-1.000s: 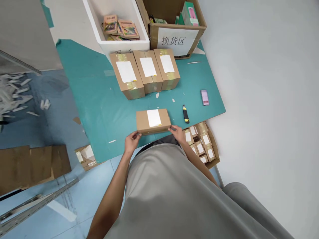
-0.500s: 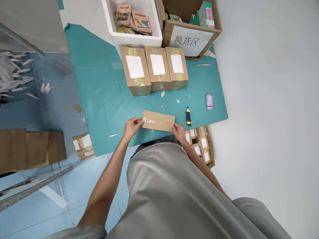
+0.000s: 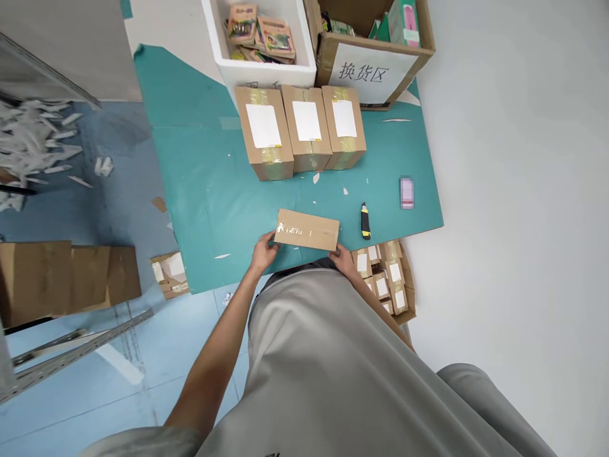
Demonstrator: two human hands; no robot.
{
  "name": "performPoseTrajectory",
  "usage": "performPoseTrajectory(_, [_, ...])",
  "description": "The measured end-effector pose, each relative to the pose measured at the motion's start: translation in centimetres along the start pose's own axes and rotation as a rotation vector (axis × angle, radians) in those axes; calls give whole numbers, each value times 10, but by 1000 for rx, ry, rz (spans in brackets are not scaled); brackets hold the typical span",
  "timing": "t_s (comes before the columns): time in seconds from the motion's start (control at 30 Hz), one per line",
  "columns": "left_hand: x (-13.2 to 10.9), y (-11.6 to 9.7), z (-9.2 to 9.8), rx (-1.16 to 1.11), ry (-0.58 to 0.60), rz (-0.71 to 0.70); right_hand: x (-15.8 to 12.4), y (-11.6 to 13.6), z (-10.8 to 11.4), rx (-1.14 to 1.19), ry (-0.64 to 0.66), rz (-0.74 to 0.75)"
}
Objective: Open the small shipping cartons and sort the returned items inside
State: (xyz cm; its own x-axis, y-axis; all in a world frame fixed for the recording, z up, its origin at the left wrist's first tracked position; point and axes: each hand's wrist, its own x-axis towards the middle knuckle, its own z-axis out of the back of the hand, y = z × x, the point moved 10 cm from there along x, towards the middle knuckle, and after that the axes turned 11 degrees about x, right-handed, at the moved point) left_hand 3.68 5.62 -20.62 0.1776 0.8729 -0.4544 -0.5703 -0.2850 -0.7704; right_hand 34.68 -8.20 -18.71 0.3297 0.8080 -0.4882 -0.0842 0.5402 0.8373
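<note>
A small brown cardboard box (image 3: 307,229) sealed with clear tape lies at the near edge of the teal table mat (image 3: 200,184). Its plain taped side faces up. My left hand (image 3: 265,249) grips its left end. The box's right near corner is held by my right hand (image 3: 343,258). Three more sealed boxes with white labels (image 3: 301,129) stand side by side farther back on the mat.
A black and yellow utility knife (image 3: 365,221) lies right of the box, a small card (image 3: 406,193) beyond it. At the back stand a white foam bin (image 3: 228,57) and a labelled carton (image 3: 371,73). A carton of small labelled boxes (image 3: 386,277) sits on the floor at right.
The box was turned over between my hands: its white label faced up a second ago, the plain taped side faces up now. It stays at the mat's near edge.
</note>
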Motion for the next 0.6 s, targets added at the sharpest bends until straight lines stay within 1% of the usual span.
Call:
performPoseTrajectory(0.07, [-5,-3,0,8,-12,-15,2,2,2,5,-28,12])
performPoseTrajectory(0.13, [-11,-6,0,-30,2,-23,3,10,9,15,-51,34])
performPoseTrajectory(0.23, [-22,-12,5,-94,16,-46,5,34,19,19,-54,131])
performPoseTrajectory(0.33, [-31,-15,12,-52,-7,-66,11,54,23,-16,-59,202])
performPoseTrajectory(0.4, [-34,-12,12,-11,-4,-47,18,55,17,-38,-41,177])
performPoseTrajectory(0.5, [-36,1,8,7,3,27,22,45,7,-48,-13,127])
performPoseTrajectory(0.6, [-38,11,7,6,-3,47,17,35,9,-51,-46,120])
